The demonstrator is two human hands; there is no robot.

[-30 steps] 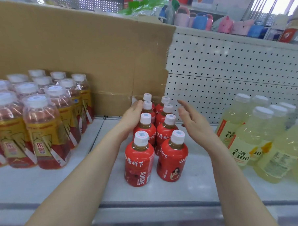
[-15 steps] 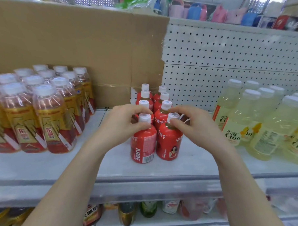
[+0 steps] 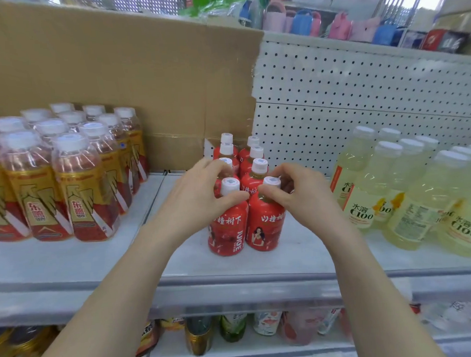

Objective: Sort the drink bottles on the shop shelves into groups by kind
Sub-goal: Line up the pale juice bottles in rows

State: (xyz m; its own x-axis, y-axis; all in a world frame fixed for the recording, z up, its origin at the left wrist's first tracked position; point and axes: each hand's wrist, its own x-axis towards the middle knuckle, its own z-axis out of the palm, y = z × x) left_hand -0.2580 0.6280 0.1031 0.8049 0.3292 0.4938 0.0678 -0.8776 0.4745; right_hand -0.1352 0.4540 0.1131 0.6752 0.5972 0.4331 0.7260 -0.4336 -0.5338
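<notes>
Left hand (image 3: 202, 190) curled round the neck of the near-left red bottle (image 3: 227, 224); right hand (image 3: 291, 194) pinches the neck of the near-right red bottle (image 3: 263, 225). Both head a two-file red row mid-shelf (image 3: 70, 261), between gold-labelled bottles (image 3: 76, 196) left and pale yellow bottles (image 3: 408, 197) right. Judged: neck grips for squaring the front pair.

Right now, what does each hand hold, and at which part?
The left hand holds the front-left red bottle by its neck. The right hand holds the front-right red bottle by its neck.
</notes>
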